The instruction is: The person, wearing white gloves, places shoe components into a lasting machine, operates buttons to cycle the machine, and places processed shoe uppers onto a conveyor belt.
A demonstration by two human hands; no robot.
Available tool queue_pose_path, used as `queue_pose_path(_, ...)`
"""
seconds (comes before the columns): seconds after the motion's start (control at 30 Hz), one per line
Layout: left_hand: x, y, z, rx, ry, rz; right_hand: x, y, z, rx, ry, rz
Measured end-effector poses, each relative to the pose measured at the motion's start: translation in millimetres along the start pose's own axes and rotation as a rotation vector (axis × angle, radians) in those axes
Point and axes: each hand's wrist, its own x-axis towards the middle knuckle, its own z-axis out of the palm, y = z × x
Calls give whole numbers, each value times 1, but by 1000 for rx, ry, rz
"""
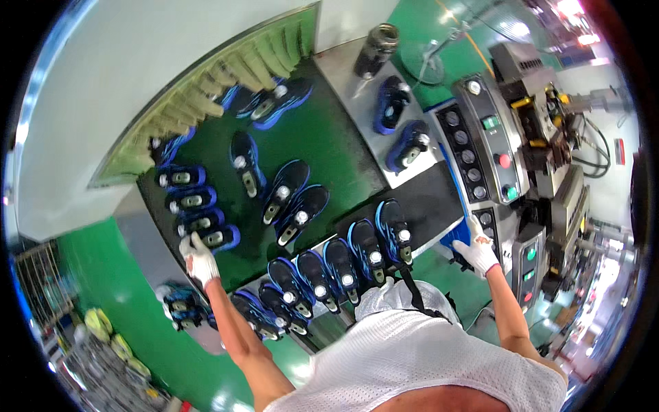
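Gloved in white, my left hand (200,261) is at the left side of the belt. Its fingers are closed on the end of the nearest black-and-blue shoe (223,237) in a short row lying there. My right hand (478,251), also gloved, is at the right by the control panel, its thumb and fingers around a bright blue and black object (453,236); its kind is partly hidden. In front of me, a row of black-and-blue shoes (339,264) stands along a ledge, with white knobs and metal plates at their openings. More shoes (302,215) lie mid-belt.
The green belt (343,147) runs from a machine opening with a yellowish strip curtain (226,69). Two shoes (408,145) and a dark metal canister (377,49) stand on a metal side shelf. A control panel (491,137) with dials and buttons borders the right. Another shoe (184,307) sits at lower left.
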Motion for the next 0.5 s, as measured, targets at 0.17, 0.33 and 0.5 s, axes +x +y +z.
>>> queue_pose_path(0.17,-66,163,-83,-247,-64,364,-41,-102,-32,421,-167,-300)
queue_pose_path(0.33,-180,351,-72,-394,-543,883,-59,-144,11,482,200,-604)
queue_pose_path(0.5,-313,505,-84,-783,-879,1358,-51,-42,24,768,788,-364)
